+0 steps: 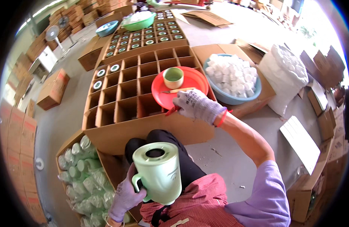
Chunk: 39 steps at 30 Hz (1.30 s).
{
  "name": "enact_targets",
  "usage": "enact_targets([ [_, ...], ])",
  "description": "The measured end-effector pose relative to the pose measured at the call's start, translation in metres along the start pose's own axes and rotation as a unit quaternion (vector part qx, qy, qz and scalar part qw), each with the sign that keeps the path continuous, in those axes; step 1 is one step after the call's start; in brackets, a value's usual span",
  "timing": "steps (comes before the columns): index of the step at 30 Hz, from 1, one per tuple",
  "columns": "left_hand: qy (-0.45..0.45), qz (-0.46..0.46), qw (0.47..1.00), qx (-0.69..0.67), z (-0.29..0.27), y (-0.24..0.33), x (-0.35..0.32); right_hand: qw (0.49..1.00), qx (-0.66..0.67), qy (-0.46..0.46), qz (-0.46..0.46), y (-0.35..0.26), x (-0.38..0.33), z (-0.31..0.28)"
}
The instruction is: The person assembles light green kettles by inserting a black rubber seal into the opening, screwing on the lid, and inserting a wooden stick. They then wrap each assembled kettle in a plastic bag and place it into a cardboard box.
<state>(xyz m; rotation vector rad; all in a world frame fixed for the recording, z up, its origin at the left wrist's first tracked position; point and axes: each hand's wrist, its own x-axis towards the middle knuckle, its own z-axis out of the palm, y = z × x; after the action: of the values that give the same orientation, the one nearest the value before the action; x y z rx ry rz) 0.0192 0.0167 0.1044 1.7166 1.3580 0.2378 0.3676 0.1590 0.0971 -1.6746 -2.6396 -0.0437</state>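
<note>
My left hand [126,195], in a pale knitted glove, grips a pale green jug [161,176] by its handle. The jug rests upright against my lap, and a dark round opening shows in its top. At the near rim of a red basin [163,99] is my right hand [195,104], gloved too, its fingers closed. A small red piece [173,110] sticks out from under those fingers; what it belongs to is hidden. Inside the basin stand a green cup [173,77] and a thin tool with a light wooden handle [180,90], close to my right fingers.
The basin sits on a divided carton [144,130]; a few cells hold round-topped items. To its right is a blue basin [229,99] of white plastic pieces, then a white sack [284,72]. At lower left, a box holds bagged green items [83,181]. Another filled carton [148,45] stands beyond.
</note>
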Motion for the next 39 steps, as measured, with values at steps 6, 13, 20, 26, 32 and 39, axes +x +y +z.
enact_targets([
  [6,-0.090,-0.069,0.985,-0.133,0.011,-0.031,0.008,0.991,0.089,0.021,0.100,0.062,-0.018,0.034],
  [13,0.117,0.182,0.976,-0.008,0.020,-0.066,-0.007,0.885,-0.021,0.187,0.425,0.214,-0.124,0.076],
  [20,0.055,0.004,0.554,-0.831,0.037,-0.069,0.027,0.832,-0.051,0.244,0.496,0.241,-0.159,0.158],
  [26,0.093,0.056,0.618,-0.779,0.047,-0.070,0.030,0.789,0.379,0.418,0.244,0.074,-0.105,0.064],
  [32,0.054,0.076,0.638,-0.764,0.053,-0.052,0.028,0.873,0.386,0.297,-0.032,-0.092,-0.081,0.021],
  [39,0.069,0.052,0.639,-0.764,0.062,-0.061,0.021,0.818,0.451,0.356,-0.007,-0.141,-0.057,0.000],
])
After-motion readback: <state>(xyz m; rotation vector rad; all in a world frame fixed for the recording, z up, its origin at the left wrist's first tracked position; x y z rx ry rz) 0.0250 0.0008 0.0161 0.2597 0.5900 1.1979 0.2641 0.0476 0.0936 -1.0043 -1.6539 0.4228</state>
